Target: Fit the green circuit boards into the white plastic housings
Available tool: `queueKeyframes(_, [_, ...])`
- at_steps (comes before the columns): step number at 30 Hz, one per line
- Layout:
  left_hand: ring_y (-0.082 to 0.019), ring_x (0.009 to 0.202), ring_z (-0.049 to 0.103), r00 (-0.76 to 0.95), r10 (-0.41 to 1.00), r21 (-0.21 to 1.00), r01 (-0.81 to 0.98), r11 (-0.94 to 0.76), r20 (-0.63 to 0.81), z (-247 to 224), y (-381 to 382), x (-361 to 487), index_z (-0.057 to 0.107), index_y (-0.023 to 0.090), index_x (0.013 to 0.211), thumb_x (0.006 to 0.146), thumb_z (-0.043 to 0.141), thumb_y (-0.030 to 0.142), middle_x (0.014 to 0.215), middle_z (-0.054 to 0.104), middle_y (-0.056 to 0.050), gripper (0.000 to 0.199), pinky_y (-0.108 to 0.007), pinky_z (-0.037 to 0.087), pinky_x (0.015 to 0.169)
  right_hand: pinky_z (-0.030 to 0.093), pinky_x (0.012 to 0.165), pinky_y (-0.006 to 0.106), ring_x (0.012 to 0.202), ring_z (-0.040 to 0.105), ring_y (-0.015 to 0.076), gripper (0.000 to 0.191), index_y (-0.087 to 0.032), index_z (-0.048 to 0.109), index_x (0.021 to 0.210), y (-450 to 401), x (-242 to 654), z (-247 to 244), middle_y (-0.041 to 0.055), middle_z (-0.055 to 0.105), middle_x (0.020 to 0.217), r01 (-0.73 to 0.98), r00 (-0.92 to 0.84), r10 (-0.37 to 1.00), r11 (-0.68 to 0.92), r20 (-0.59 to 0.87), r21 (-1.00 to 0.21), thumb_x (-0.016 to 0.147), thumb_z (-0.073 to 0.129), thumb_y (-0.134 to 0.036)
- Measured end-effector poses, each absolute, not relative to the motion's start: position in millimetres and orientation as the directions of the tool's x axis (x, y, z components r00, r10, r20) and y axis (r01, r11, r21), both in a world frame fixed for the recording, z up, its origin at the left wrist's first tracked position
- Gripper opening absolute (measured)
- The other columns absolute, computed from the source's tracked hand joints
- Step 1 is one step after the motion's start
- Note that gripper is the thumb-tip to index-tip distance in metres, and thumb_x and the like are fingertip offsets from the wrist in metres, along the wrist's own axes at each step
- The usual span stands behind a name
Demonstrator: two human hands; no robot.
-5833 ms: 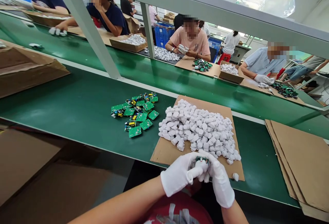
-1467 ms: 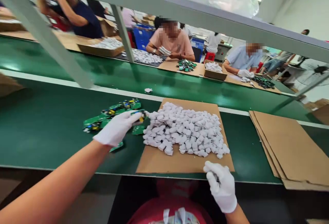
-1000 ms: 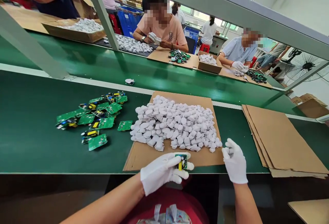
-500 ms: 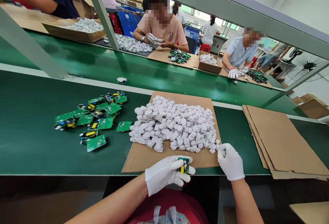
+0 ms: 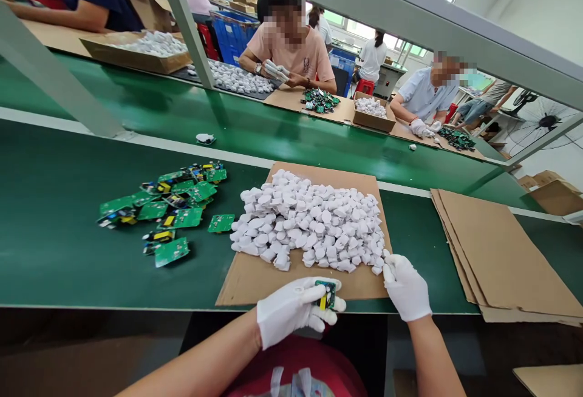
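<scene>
My left hand (image 5: 296, 306), in a white glove, is closed around a small green circuit board (image 5: 325, 295) with a yellow component, just above the bench's front edge. My right hand (image 5: 405, 285), also gloved, has its fingers pinched at the right edge of a pile of small white plastic pieces (image 5: 314, 221). White glove against white pieces hides what those fingertips hold. Under the pile lies a cardboard sheet (image 5: 246, 281). Left of it, several more circuit boards (image 5: 177, 218) are heaped on the green bench, with a single board (image 5: 221, 223) close to the pile.
Stacked cardboard sheets (image 5: 510, 251) lie to the right. Beyond a pale strip runs a green belt (image 5: 273, 133) carrying a white piece (image 5: 206, 139) and another small one (image 5: 412, 147). A slanted metal post (image 5: 182, 20) rises behind it. Co-workers sit across with boxes and boards.
Both white pieces on the far belt have shifted left. My right hand has moved slightly left at the pile's edge; my left hand stays almost still with the circuit board.
</scene>
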State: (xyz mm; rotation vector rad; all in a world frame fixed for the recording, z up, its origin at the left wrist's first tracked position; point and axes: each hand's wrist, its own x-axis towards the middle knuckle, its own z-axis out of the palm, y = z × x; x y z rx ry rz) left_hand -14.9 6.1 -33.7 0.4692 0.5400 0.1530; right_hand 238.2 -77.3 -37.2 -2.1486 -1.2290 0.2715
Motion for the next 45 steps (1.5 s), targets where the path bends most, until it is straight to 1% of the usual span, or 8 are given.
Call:
queueKeyframes(5, [-0.018,0.07,0.066,0.863,0.258,0.465,-0.03,0.885,-0.434,-35,6,-15,0.057,0.012,0.107,0.076,0.065,0.034,0.098,0.066,-0.017,0.038,-0.025,0.049,0.059,0.033,0.045,0.023,0.045,0.046,0.0118,0.041,-0.018,0.063,0.08,-81,251,-27,-0.002,0.053,0.054,0.449,0.548,0.836,-0.285,0.009,-0.846,0.085,0.042,-0.052])
queueKeyframes(8, [-0.018,0.072,0.066,0.86,0.283,0.465,-0.062,0.883,-0.424,-33,5,-14,0.058,0.012,0.106,0.076,0.066,0.033,0.101,0.066,-0.017,0.038,-0.025,0.049,0.06,0.029,0.038,0.023,0.041,0.039,0.0097,0.051,-0.015,0.059,0.101,-86,250,-20,-0.0003,0.056,0.063,0.282,0.584,0.811,-0.235,-0.028,-0.93,0.087,0.033,-0.057])
queueKeyframes(13, [-0.019,0.081,0.067,0.837,0.329,0.473,-0.097,0.876,-0.438,-18,3,-11,0.056,0.015,0.109,0.071,0.07,0.022,0.113,0.062,-0.017,0.041,-0.028,0.049,0.069,0.039,0.047,0.025,0.055,0.048,0.0118,0.044,-0.017,0.057,0.116,-92,223,-11,0.0021,0.062,0.072,-0.144,0.517,0.829,-0.161,-0.213,-0.976,0.079,0.063,-0.04])
queueKeyframes(23, [-0.022,0.09,0.066,0.819,0.428,0.56,-0.163,0.813,-0.382,-12,-1,-11,0.059,0.018,0.109,0.067,0.074,0.021,0.113,0.063,-0.014,0.045,-0.031,0.049,0.077,0.027,0.027,0.018,0.035,0.041,0.0069,0.034,-0.016,0.064,0.08,-90,175,-16,-0.002,0.053,0.05,-0.02,0.471,0.869,-0.159,-0.15,-0.987,0.074,0.064,-0.05])
queueKeyframes(29, [-0.018,0.083,0.064,0.747,0.545,0.632,-0.22,0.743,-0.381,-2,7,-14,0.062,0.014,0.103,0.068,0.072,0.024,0.11,0.062,-0.012,0.038,-0.024,0.048,0.066,0.047,0.048,0.024,0.054,0.054,0.0105,0.025,-0.02,0.063,0.088,-80,156,-17,0.001,0.061,0.071,-0.008,0.325,0.945,-0.033,-0.034,-0.999,0.073,0.069,-0.039])
queueKeyframes(35, [-0.016,0.074,0.065,0.782,0.526,0.608,-0.247,0.755,-0.334,6,13,-26,0.052,0.018,0.107,0.069,0.072,0.026,0.097,0.065,-0.01,0.044,-0.021,0.045,0.057,0.033,0.03,0.019,0.031,0.045,0.0075,0.039,-0.014,0.064,0.089,-79,147,-15,-0.0012,0.058,0.05,-0.103,0.34,0.902,-0.246,-0.267,-0.964,0.081,0.055,-0.051])
queueKeyframes(42, [-0.017,0.07,0.065,0.758,0.498,0.61,-0.171,0.774,-0.42,3,7,-31,0.051,0.017,0.092,0.076,0.064,0.035,0.088,0.064,-0.009,0.027,-0.021,0.047,0.051,0.05,0.055,0.026,0.061,0.058,0.0126,0.015,-0.018,0.066,0.076,-75,144,-21,0.0056,0.067,0.083,0.043,0.348,0.937,0.001,0.016,-0.999,0.07,0.071,-0.03])
queueKeyframes(45, [-0.013,0.069,0.062,0.787,0.503,0.642,-0.183,0.744,-0.358,0,7,-30,0.053,0.019,0.107,0.073,0.067,0.031,0.099,0.058,-0.008,0.039,-0.018,0.045,0.047,0.047,0.049,0.026,0.052,0.056,0.0117,0.014,-0.017,0.067,0.075,-75,140,-22,0.0033,0.066,0.068,-0.001,0.358,0.931,-0.077,-0.073,-0.997,0.07,0.071,-0.029])
